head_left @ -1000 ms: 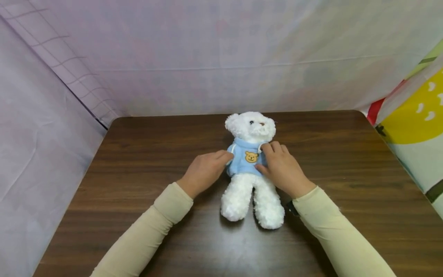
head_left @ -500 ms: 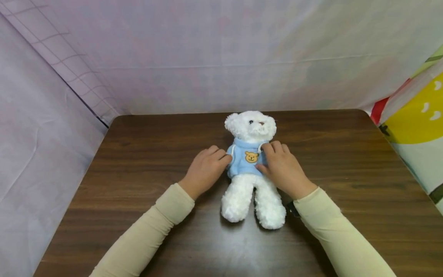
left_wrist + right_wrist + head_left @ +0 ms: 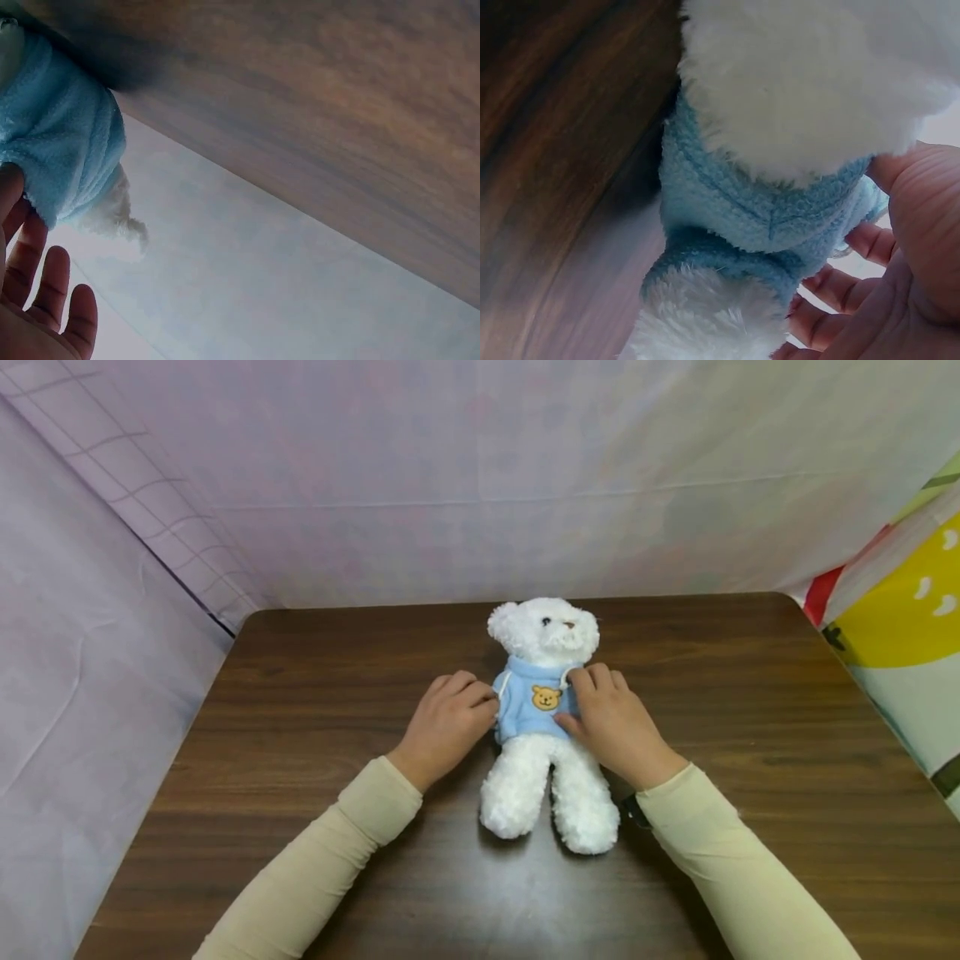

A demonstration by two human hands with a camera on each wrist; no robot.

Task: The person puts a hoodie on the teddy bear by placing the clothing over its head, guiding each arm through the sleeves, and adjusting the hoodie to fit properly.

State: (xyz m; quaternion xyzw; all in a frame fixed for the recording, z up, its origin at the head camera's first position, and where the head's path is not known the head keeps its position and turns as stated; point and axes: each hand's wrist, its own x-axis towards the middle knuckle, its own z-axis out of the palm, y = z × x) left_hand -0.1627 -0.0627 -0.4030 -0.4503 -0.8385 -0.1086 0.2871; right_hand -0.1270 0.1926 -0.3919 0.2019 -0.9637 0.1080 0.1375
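A white plush teddy bear in a light blue hoodie lies on its back in the head view, head toward the far edge. My left hand pinches the hoodie at the bear's left-hand side in the view; in the left wrist view, thumb and forefinger meet on the blue cloth while the other fingers stay loose. My right hand holds the hoodie's other side, its thumb near the hem and fingers by the neck. In the right wrist view, white fur shows beside the hem.
The dark wooden table has rounded far corners. Behind it hangs a pale cloth, with another on the left. A patterned yellow, green and red cloth hangs along the right edge.
My left hand has shifted slightly left and its fingers have bent more, with the knuckles raised. The right hand and the bear have stayed nearly still.
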